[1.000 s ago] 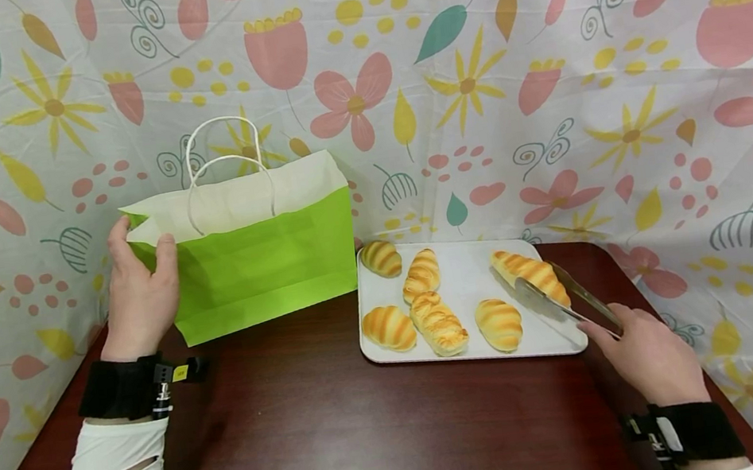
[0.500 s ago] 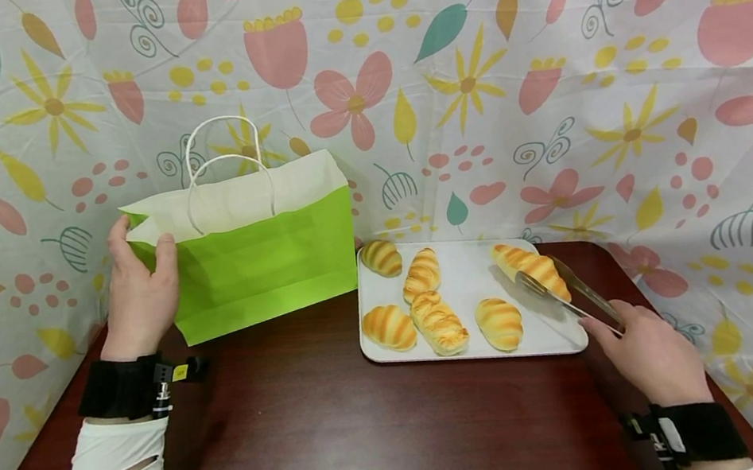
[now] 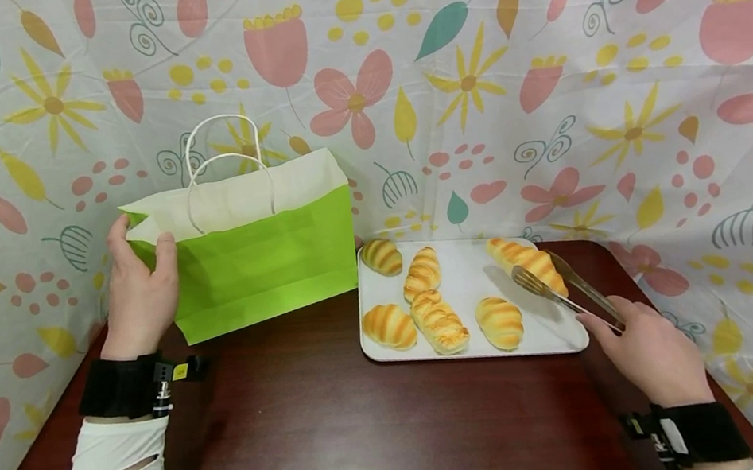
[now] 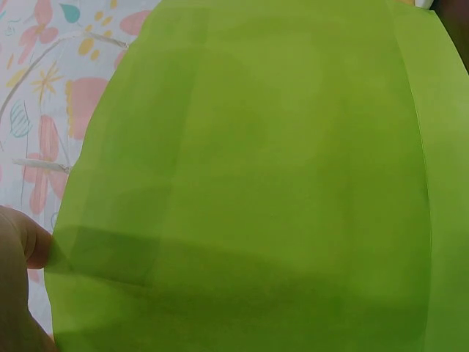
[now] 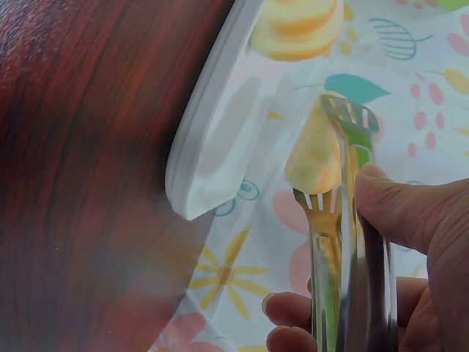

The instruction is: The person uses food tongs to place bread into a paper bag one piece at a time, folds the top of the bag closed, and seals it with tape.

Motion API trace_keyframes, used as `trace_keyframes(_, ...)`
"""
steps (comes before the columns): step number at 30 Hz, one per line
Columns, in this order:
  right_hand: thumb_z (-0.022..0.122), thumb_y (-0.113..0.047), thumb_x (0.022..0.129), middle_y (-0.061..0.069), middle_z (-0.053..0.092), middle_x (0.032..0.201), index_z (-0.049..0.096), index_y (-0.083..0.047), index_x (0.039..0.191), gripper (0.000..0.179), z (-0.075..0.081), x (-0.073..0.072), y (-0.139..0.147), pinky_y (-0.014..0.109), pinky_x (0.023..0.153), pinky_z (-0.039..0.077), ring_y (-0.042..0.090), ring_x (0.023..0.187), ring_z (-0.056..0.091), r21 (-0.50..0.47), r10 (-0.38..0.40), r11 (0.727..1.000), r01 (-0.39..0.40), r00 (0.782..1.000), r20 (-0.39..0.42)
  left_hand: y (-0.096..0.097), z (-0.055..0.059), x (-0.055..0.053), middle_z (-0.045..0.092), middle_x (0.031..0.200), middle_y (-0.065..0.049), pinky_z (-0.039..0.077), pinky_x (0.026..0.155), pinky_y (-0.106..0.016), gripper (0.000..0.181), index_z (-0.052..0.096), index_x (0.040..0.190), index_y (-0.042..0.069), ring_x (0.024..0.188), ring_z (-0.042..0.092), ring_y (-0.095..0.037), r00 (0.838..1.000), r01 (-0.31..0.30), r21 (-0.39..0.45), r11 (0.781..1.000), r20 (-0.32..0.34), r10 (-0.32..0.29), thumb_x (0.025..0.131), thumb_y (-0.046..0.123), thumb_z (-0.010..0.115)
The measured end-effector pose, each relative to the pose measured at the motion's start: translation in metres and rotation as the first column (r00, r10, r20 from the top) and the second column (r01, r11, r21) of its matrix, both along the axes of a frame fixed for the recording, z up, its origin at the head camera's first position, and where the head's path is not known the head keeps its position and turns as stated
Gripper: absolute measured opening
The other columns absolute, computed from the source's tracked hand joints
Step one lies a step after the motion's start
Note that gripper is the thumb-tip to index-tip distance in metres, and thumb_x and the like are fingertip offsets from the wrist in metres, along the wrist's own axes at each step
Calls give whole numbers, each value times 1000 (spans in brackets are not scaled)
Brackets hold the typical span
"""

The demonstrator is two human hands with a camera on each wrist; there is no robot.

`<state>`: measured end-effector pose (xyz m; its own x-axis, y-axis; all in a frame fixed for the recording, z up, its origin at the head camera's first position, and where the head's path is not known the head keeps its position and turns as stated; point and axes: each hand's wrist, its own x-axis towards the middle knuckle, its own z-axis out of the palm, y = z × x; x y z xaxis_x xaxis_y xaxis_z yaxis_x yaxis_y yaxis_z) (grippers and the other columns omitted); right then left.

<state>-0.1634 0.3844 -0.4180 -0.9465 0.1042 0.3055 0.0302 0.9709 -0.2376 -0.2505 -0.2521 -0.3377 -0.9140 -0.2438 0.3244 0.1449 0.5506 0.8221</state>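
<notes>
Bread (image 3: pixel 523 258) ahead of the right hand (image 3: pixel 653 353), between the tongs (image 3: pixel 534 282) it grips, could slip if squeezed unevenly, while the left hand (image 3: pixel 141 296) holds the green bag (image 3: pixel 264 259) by its edge.

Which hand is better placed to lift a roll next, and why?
Probably the right hand: it holds tongs, set either side of a roll, while the left hand grips the green bag.

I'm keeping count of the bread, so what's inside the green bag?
In the green bag, the white inner wall shows near the top. The front panel hides the bottom, so I can't tell whether anything lies there.
</notes>
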Motion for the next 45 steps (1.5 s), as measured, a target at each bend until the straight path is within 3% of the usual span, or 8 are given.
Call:
trace_keyframes(7, 63, -56, 99, 29, 68, 110, 63, 1, 125, 64, 5, 1, -3, 63, 68, 48, 45, 89, 65, -9, 15, 1000, -15, 1000, -5, 0, -1, 0, 27, 157, -36, 28, 104, -66, 75, -3, 164, 22, 126, 40, -51, 1000, -4, -4, 1000, 4, 4, 107, 54, 33)
trace_keyframes(16, 66, -55, 98, 21, 69, 96, 64, -4, 118, 55, 12, 3, -8, 56, 61, 48, 35, 76, 63, -2, 21, 1000, -21, 999, -33, 0, -1, -1, 24, 160, -35, 27, 106, -67, 75, -3, 165, 20, 130, 38, -51, 1000, -1, -5, 1000, 4, 1, 107, 51, 34)
trace_keyframes(25, 61, -59, 99, 29, 67, 114, 60, 0, 133, 68, 20, 3, -13, 63, 70, 48, 45, 93, 65, -11, 34, 999, -34, 999, -5, 0, -1, 0, 28, 157, -37, 27, 106, -66, 76, -2, 165, 22, 127, 39, -50, 1000, -8, 2, 1000, 2, 8, 106, 54, 34)
trace_keyframes(35, 64, -55, 99, 24, 69, 105, 62, -2, 129, 60, 30, 2, -21, 60, 64, 48, 39, 85, 66, 0, 78, 997, -78, 995, -62, -1, -1, -2, 27, 158, -35, 27, 108, -65, 76, -1, 164, 20, 129, 38, -48, 1000, 1, 9, 1000, -15, -1, 107, 52, 35)
trace_keyframes(45, 64, -53, 99, 23, 68, 105, 63, -2, 130, 59, 36, 0, -28, 60, 67, 49, 38, 85, 66, 1, 98, 995, -98, 991, -90, -1, -1, -1, 26, 159, -34, 27, 108, -66, 74, -1, 164, 18, 131, 38, -49, 1000, 7, 3, 1000, -22, -6, 107, 50, 35)
